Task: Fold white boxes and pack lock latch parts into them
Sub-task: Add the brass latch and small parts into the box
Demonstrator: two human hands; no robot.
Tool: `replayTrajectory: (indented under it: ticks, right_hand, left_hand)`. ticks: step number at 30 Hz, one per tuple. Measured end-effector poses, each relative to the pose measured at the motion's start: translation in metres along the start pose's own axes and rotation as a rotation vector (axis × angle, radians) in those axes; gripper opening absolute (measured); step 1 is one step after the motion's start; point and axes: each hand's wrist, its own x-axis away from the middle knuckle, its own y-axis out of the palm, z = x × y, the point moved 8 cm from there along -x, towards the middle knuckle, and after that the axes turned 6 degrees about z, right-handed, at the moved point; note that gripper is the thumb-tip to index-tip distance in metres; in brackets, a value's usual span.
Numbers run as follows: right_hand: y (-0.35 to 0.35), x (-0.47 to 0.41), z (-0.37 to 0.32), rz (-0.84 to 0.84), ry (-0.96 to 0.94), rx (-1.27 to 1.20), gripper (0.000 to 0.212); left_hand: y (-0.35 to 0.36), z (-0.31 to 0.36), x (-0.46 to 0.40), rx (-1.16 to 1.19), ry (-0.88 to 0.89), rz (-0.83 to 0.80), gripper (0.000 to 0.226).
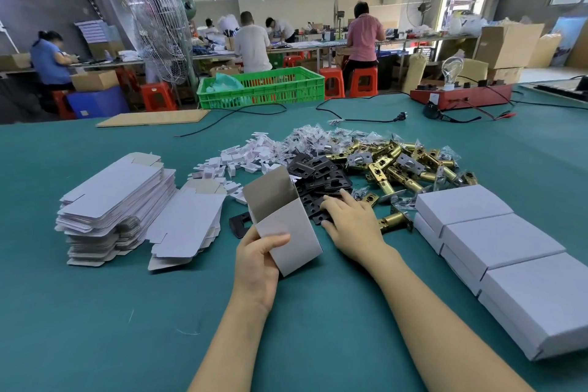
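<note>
left hand (257, 259) grips open box (283, 216), mouth facing parts for easy loading | right hand (348, 216) fingers flat on black plates (318, 175), nothing gripped yet

Teal table (95, 312), white box (288, 232) with a grey-brown inside, black plates (318, 173), brassy gold latches (397, 169), white plastic bits (241, 156), green crate (270, 86) out back.
</note>
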Motion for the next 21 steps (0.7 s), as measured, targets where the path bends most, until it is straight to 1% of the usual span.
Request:
replayTrajectory:
  ticks: [4, 6, 9, 12, 14, 16, 18, 19, 20, 21]
  right_hand:
    - [-0.008, -0.001, -0.002, 0.079, -0.009, 0.036, 0.032]
    - [-0.011, 0.0, -0.003, 0.119, -0.015, -0.008, 0.031]
    - [-0.021, 0.0, 0.0, 0.179, 0.043, -0.197, 0.025]
    - [-0.032, 0.0, 0.005, 0.199, 0.11, -0.421, 0.019]
    - [-0.042, 0.0, 0.016, 0.239, 0.245, -0.629, 0.011]
    - [-0.047, 0.001, 0.033, 0.264, 0.452, -0.898, 0.012]
    - [-0.042, 0.004, 0.044, 0.224, 0.692, -1.323, 0.011]
    - [-0.04, 0.005, 0.045, 0.205, 0.773, -1.535, 0.01]
    - [-0.042, 0.005, 0.045, 0.194, 0.813, -1.7, 0.009]
    - [-0.045, 0.004, 0.045, 0.187, 0.818, -1.811, 0.008]
  left_hand:
    - [0.0, -0.001, -0.001, -0.011, -0.005, -0.005, 0.031]
    - [0.0, -0.001, -0.001, -0.016, -0.004, -0.008, 0.031]
    - [0.0, -0.001, -0.001, -0.015, -0.004, -0.003, 0.03]
    - [0.001, 0.0, 0.0, -0.017, 0.0, -0.005, 0.029]
    - [0.0, -0.001, 0.0, -0.025, -0.003, -0.004, 0.029]
    - [0.001, -0.001, 0.001, -0.039, -0.006, -0.006, 0.029]
    - [0.001, -0.001, 0.002, -0.053, -0.006, -0.011, 0.029]
    - [0.002, -0.001, 0.002, -0.063, -0.004, -0.016, 0.03]
    - [0.002, -0.001, 0.002, -0.072, -0.001, -0.023, 0.031]
    - [0.003, -0.001, 0.002, -0.078, 0.002, -0.028, 0.032]
